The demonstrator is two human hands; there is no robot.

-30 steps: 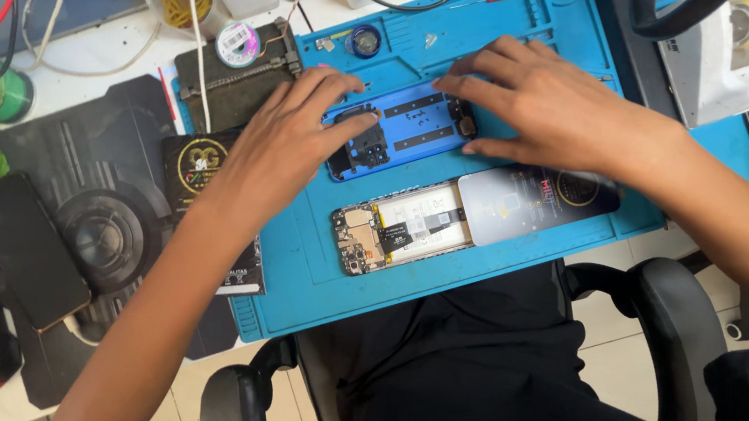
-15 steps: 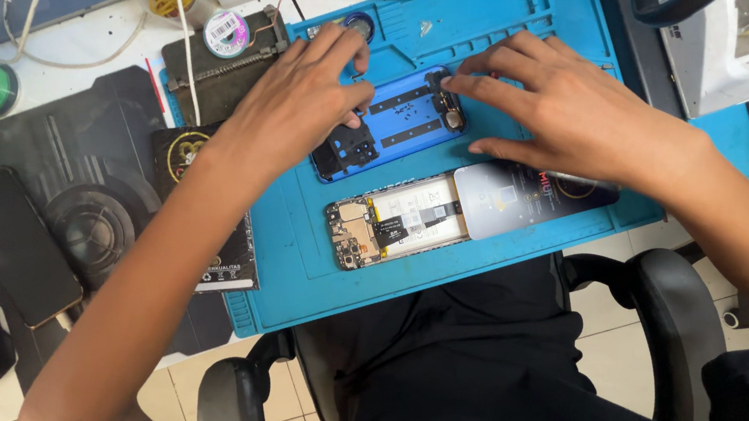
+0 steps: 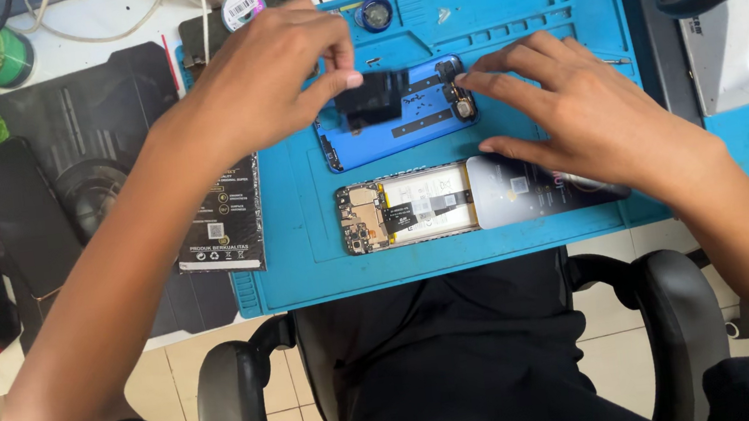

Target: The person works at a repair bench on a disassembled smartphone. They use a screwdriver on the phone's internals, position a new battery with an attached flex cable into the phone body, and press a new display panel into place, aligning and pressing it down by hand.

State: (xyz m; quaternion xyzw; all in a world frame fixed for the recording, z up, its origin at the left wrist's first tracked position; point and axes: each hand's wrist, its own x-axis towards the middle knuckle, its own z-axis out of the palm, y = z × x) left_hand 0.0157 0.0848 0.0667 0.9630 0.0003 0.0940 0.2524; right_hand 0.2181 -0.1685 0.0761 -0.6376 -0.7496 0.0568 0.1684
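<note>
Both hands are on the blue phone cover, up on the blue mat. Left hand pinches a black sheet at the cover's top edge, right hand has fingers spread, tips touching its right end. Just below sits an opened phone, battery showing.

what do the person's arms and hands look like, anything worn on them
Both hands are bare: the left hand and right hand show no gloves, rings or wristbands that can be made out. The forearms are uncovered along their whole visible length, with no watch or strap. Black fabric shows at the bottom corners near the upper arms, likely short sleeves of a dark top.
</note>
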